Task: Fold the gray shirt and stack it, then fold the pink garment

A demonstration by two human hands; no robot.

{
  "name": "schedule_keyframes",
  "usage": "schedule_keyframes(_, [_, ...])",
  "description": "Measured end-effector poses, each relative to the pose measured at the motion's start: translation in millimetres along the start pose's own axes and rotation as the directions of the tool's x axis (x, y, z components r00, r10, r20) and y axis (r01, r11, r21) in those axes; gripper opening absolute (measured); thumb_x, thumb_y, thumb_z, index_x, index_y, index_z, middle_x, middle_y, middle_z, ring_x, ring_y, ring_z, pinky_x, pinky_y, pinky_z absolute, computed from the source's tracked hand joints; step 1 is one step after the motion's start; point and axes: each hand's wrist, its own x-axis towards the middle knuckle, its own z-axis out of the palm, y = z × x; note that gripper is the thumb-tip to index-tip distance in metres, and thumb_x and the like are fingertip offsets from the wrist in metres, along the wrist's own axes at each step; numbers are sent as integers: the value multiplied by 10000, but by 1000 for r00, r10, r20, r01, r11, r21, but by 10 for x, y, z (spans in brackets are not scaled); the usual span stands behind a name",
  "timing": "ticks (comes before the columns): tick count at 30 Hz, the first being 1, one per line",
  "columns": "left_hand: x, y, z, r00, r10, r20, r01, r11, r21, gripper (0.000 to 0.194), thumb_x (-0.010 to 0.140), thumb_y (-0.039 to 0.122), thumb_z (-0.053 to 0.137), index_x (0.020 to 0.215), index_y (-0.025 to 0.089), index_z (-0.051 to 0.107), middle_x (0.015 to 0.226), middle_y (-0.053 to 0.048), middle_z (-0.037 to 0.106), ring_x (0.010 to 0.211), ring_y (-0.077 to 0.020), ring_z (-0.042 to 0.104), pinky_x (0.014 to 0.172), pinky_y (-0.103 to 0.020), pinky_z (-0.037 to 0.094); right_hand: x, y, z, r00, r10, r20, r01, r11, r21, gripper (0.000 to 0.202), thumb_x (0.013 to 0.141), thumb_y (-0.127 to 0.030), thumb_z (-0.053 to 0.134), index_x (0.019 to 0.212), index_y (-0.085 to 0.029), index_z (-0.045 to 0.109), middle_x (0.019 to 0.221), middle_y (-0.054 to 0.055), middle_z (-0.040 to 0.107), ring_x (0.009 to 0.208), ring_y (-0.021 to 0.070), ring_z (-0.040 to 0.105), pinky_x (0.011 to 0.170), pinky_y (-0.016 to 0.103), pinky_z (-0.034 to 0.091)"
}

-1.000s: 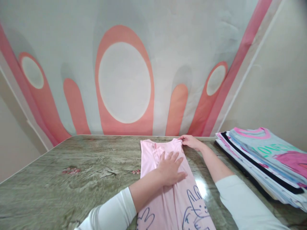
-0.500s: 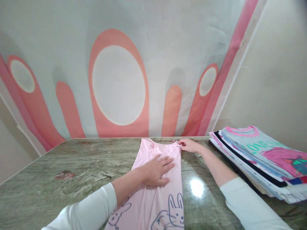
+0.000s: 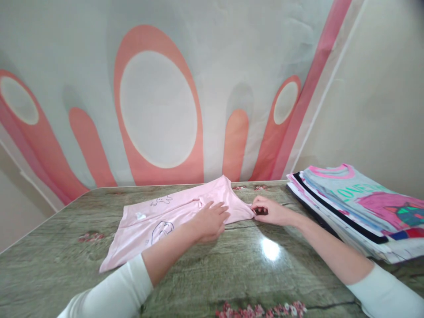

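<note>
A pale pink shirt with line-drawn rabbits lies sideways across the table, its wide hem at the left and its narrower end towards the right. My left hand rests flat on the cloth near the middle, palm down with fingers stretched out. At the shirt's right corner, my right hand pinches the fabric between thumb and fingers. That corner is drawn out to a point. Folds run through the cloth around my left hand, and my left forearm crosses over the near edge of the shirt.
A stack of folded clothes stands on the right, topped by a grey shirt with a pink collar. The wood-patterned table has printed pink flowers at its front. Behind it hangs a pink-and-grey patterned backdrop.
The pink shirt has turned from lengthwise to sideways, its hem swinging to the left. My right hand, still pinching its corner, has come slightly nearer. My left hand stays on the cloth.
</note>
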Motion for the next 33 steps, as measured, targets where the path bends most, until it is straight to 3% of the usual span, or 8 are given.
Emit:
schedule_keyframes(4, [207,324,222,995,-81,-55,72,986,-148,585,922,510,162,1396,175,229,1466,-79,234,1342,-227,188,1071,-423,147,-4,-7,42,995,-56,-77,54,998,-34,155,754,-252,587,870,-206,679,939,49,531,838,162,532,770,288,434])
schedule_keyframes(10, [290,377,425,992,-100,-80,82,975,-207,670,890,598,140,1418,187,180,1480,-70,191,1357,-235,131,1085,-440,81,-12,57,108,991,-55,-126,47,997,-62,155,785,-222,519,816,-205,670,856,45,573,766,157,538,732,291,442])
schedule_keyframes(15, [272,381,435,989,-108,-103,86,977,-195,652,893,589,142,1415,202,191,1479,-61,197,1355,-235,134,1083,-440,80,-26,69,159,985,-2,-175,-1,1000,-16,164,737,-185,542,880,-201,621,777,18,563,659,133,515,620,254,427])
schedule_keyframes(20, [267,394,444,986,-113,-119,88,977,-194,639,894,587,145,1411,217,202,1478,-56,203,1352,-239,145,1081,-446,87,-50,37,169,982,-40,-186,36,999,-20,72,719,-174,546,747,-194,609,823,32,561,720,143,529,659,262,426])
schedule_keyframes(30, [256,390,429,989,-103,-110,81,979,-189,628,893,590,158,1404,232,230,1467,-54,237,1347,-255,158,1074,-469,90,-59,46,88,990,56,-128,-58,998,-8,98,728,-194,541,645,-182,594,831,30,548,716,136,525,652,260,418])
schedule_keyframes(33, [258,393,427,988,-100,-114,78,980,-182,626,893,589,164,1400,230,245,1466,-54,240,1347,-258,153,1073,-470,88,-28,111,115,962,143,-233,-147,989,-2,152,776,-275,522,689,-182,605,785,33,580,693,143,534,646,270,419])
